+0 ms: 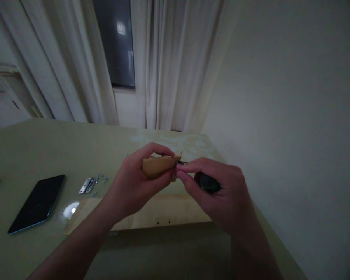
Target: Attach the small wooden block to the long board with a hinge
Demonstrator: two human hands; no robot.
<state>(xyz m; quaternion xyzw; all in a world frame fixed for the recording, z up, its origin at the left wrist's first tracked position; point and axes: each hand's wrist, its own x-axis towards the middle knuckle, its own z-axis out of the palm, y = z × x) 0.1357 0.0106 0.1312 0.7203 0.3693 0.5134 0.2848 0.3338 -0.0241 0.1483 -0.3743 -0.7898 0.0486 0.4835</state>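
My left hand (137, 177) is closed around a short tan piece of wood (159, 166) with a rough, splintered top edge. It is held up above a pale wooden board (151, 212) lying on the table. My right hand (218, 186) grips a tool with a dark rounded handle, apparently a screwdriver (209, 183), lying in the palm. The right thumb and forefinger pinch together at the right end of the wood piece, where a thin dark tip shows. Whether a screw is between these fingertips I cannot make out. Two small dark holes show near the board's front edge.
Left of the board lie metal hinges (87, 185) and several loose screws (102, 179). A black tablet (37, 203) and a shiny round white object (70, 210) are farther left. The light green table (76, 147) meets a wall on the right; curtains (175, 66) hang behind it.
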